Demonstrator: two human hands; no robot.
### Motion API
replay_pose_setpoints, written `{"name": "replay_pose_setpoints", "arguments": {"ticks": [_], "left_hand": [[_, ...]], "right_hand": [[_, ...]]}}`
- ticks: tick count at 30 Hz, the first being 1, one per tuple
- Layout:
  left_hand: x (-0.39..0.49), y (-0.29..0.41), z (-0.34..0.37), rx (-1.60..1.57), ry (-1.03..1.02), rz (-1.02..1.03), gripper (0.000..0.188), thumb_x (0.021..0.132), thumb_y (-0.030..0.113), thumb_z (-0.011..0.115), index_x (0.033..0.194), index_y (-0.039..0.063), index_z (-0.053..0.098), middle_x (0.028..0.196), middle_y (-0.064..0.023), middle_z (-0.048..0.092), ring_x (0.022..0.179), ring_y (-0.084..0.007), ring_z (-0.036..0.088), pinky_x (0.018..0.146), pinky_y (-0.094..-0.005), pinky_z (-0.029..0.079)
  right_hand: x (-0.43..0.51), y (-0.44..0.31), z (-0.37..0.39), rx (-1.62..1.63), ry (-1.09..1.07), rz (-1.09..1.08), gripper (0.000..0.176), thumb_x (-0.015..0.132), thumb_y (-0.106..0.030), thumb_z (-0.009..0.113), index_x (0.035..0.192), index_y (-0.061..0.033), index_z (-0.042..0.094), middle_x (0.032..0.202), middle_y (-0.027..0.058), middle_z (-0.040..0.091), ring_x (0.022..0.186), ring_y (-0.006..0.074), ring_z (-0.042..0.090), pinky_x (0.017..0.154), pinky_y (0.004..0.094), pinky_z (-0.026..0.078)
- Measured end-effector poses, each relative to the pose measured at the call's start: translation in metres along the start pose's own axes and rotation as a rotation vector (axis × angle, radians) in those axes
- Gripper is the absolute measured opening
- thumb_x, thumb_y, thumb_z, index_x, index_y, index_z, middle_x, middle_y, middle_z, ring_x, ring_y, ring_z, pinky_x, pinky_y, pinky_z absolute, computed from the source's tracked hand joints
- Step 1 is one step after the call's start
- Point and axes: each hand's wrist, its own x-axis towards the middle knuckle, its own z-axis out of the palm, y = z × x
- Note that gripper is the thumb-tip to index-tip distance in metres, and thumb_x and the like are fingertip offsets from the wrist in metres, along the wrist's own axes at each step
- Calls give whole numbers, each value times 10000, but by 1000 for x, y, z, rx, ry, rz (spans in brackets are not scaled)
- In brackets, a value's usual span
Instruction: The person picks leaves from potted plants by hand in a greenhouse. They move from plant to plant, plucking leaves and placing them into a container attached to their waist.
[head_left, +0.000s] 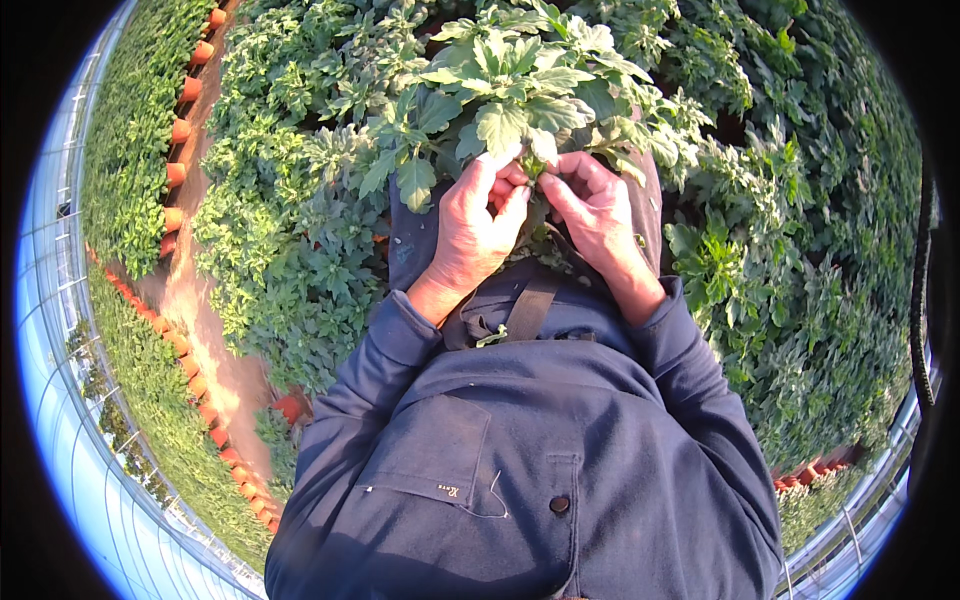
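Note:
A leafy chrysanthemum-like plant (517, 97) rises in front of my body, between my legs, its pale green leaves spreading over my hands. Just under its leaves, a small green shoot (533, 166) sits between my fingertips. My left hand (476, 221) pinches it from one side, thumb and curled fingers closed together. From the other side my right hand (596, 206) grips at the same spot with thumb and forefinger. The leaves hide the plant's lower stem and some of my fingertips.
Dense plants (300, 225) crowd in on the left, and more foliage (780, 300) on the right. Beyond a bare earth path (187, 285) runs a row of orange pots (176, 175). A strap (531, 307) crosses my waist, with a leaf scrap (491, 337) beside it.

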Motion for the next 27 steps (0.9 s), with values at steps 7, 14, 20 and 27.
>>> {"name": "replay_pose_setpoints", "arguments": {"ticks": [7, 14, 20, 27], "left_hand": [[-1, -3, 2, -20, 22, -23, 525, 897, -70, 683, 1380, 9, 493, 1024, -67, 672, 838, -96, 655, 749, -242, 551], [-2, -4, 1, -59, 23, -53, 529, 896, -68, 686, 1379, -16, 478, 1024, -78, 672, 833, -102, 655, 735, -242, 549], [-1, 1, 0, -51, 21, -67, 536, 895, -69, 686, 1384, -13, 474, 1022, -74, 669, 836, -101, 655, 729, -239, 546], [-1, -1, 4, -91, 86, -9, 315, 874, -64, 691, 1160, -11, 570, 891, -40, 683, 695, -91, 644, 632, -239, 523]], "right_hand": [[-1, 4, -2, 7, -36, -7, 180, 935, -94, 725, 1074, -2, 655, 914, -30, 644, 793, 25, 553, 696, 202, 475], [1, 8, -2, -134, -9, -49, 228, 881, -69, 748, 1085, -12, 664, 932, 4, 678, 837, 58, 583, 754, 237, 495], [1, 7, -2, -171, -27, -137, 173, 939, -95, 720, 1089, -38, 655, 835, -61, 626, 695, 10, 528, 627, 183, 441], [2, 3, -4, -140, -45, -33, 198, 926, -152, 714, 1050, -4, 671, 949, 25, 691, 844, 82, 592, 758, 254, 488]]}}
